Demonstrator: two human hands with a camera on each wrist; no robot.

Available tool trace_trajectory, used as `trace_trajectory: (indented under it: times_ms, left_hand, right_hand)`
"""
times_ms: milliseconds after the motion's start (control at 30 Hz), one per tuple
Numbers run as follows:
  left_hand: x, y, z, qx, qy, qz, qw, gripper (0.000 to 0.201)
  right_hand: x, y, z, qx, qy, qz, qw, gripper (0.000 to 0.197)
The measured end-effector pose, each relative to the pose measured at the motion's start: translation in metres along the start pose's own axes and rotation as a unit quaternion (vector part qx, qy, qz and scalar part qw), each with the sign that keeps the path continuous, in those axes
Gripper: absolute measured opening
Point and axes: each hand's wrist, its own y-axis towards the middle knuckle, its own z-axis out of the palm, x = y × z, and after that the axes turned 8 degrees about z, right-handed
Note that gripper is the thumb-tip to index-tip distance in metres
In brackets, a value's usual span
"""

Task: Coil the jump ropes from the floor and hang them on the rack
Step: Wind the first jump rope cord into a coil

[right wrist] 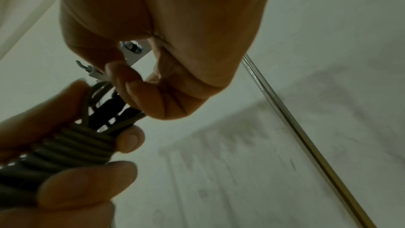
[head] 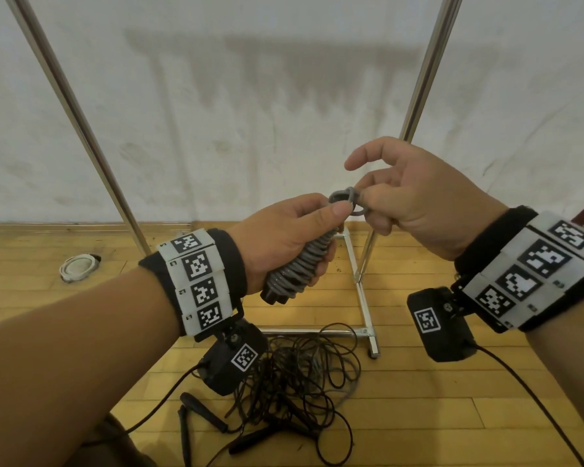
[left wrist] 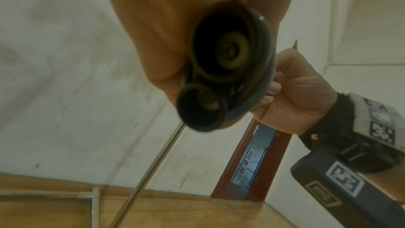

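My left hand [head: 294, 237] grips a grey jump rope [head: 297, 267] wound tightly round its two black handles, held at chest height in front of the rack. My right hand [head: 381, 203] pinches the loose grey loop [head: 346, 197] at the top of that bundle, index finger raised. The left wrist view looks up at the handles' round black ends [left wrist: 225, 68]. In the right wrist view the grey coils [right wrist: 72, 146] sit in my left fingers [right wrist: 87, 183] and my right fingers [right wrist: 131, 82] hold the loop strands. Tangled black jump ropes [head: 297, 382] lie on the floor below.
The metal rack's two uprights [head: 81, 129] [head: 422, 69] stand against the white wall, with its base bars [head: 361, 288] on the wooden floor. A white round object [head: 78, 266] lies on the floor at the left. A red door frame [left wrist: 238, 162] shows at the right.
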Motion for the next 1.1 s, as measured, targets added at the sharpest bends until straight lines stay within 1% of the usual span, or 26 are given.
trace_trajectory:
  times_ms: [67, 133, 200, 267, 333, 400, 500, 600, 667, 800, 933, 1033, 1067, 1100]
  left_hand:
    - [0.000, 0.000, 0.001, -0.012, 0.012, 0.002, 1.000, 0.036]
    - [0.001, 0.001, 0.003, -0.024, 0.012, 0.000, 1.000, 0.038]
    - [0.000, 0.001, 0.004, -0.023, 0.008, 0.001, 1.000, 0.037]
    - [-0.003, 0.000, 0.003, -0.014, 0.009, 0.008, 1.000, 0.031]
    - [-0.006, -0.002, 0.000, -0.014, 0.026, 0.018, 0.999, 0.034]
    - [-0.009, -0.002, -0.003, -0.031, 0.067, 0.034, 0.997, 0.038]
    - [-0.010, -0.003, 0.000, -0.059, 0.140, 0.059, 0.987, 0.039]
    - [-0.011, -0.003, 0.001, -0.064, 0.241, 0.076, 0.965, 0.026]
    - [-0.013, -0.004, 0.001, -0.064, 0.330, 0.088, 0.938, 0.021]
    - [-0.012, -0.005, -0.003, -0.050, 0.483, 0.120, 0.866, 0.023]
    - [-0.006, -0.002, -0.008, -0.030, 0.610, 0.147, 0.778, 0.033]
    - [-0.004, 0.002, -0.007, -0.028, 0.677, 0.174, 0.714, 0.032]
    - [-0.003, 0.004, -0.006, -0.033, 0.689, 0.174, 0.702, 0.031]
    - [-0.003, 0.006, -0.004, -0.038, 0.691, 0.171, 0.701, 0.031]
  right_hand:
    - [-0.003, 0.000, 0.005, -0.008, 0.035, 0.001, 0.999, 0.040]
    - [-0.007, -0.001, 0.012, -0.009, 0.072, 0.005, 0.997, 0.038]
    - [-0.008, -0.001, 0.015, -0.009, 0.112, 0.012, 0.994, 0.034]
    - [-0.008, -0.001, 0.015, 0.000, 0.157, 0.022, 0.987, 0.033]
    - [-0.008, -0.002, 0.013, 0.013, 0.186, 0.032, 0.982, 0.033]
    - [-0.008, -0.003, 0.012, 0.024, 0.192, 0.038, 0.980, 0.034]
    - [-0.008, -0.003, 0.015, 0.035, 0.171, 0.047, 0.983, 0.035]
    - [-0.008, -0.001, 0.013, 0.039, 0.158, 0.061, 0.985, 0.036]
    - [-0.008, 0.000, 0.009, 0.038, 0.140, 0.071, 0.987, 0.036]
    - [-0.009, 0.001, 0.003, 0.035, 0.099, 0.100, 0.989, 0.035]
    - [-0.006, 0.002, -0.004, 0.038, 0.082, 0.134, 0.987, 0.031]
    - [-0.002, 0.003, -0.008, 0.030, 0.076, 0.152, 0.985, 0.028]
    - [-0.001, 0.004, -0.009, 0.023, 0.079, 0.153, 0.985, 0.026]
    - [0.000, 0.005, -0.009, 0.016, 0.090, 0.153, 0.984, 0.024]
